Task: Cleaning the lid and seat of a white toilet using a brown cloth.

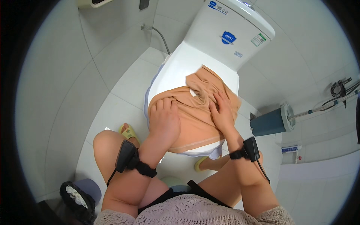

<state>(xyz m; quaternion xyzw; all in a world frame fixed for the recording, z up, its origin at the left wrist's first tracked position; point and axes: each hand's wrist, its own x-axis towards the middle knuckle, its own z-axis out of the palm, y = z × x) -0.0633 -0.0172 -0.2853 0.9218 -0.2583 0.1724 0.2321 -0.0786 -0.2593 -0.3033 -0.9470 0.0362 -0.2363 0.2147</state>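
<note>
A tan, stretchy garment that looks like shorts [198, 123] lies spread and wrinkled over the white toilet lid [180, 60]. On its left part rests my left hand [165, 118], back up, with the fingers bent into the cloth and the thumb hidden. Farther right, my right hand [223, 112] lies on the fabric with its fingers stretched and the thumb apart. Between the hands the cloth bunches into folds, and a small white patch shows through a gap. A pale seam or band runs along the near edge of the garment.
The toilet tank [228, 33] rises behind the lid. A blue-grey bucket [268, 122] with a long pole stands to the right. At the lower left is a bin [88, 191] lined with a black bag. Tiled walls enclose both sides.
</note>
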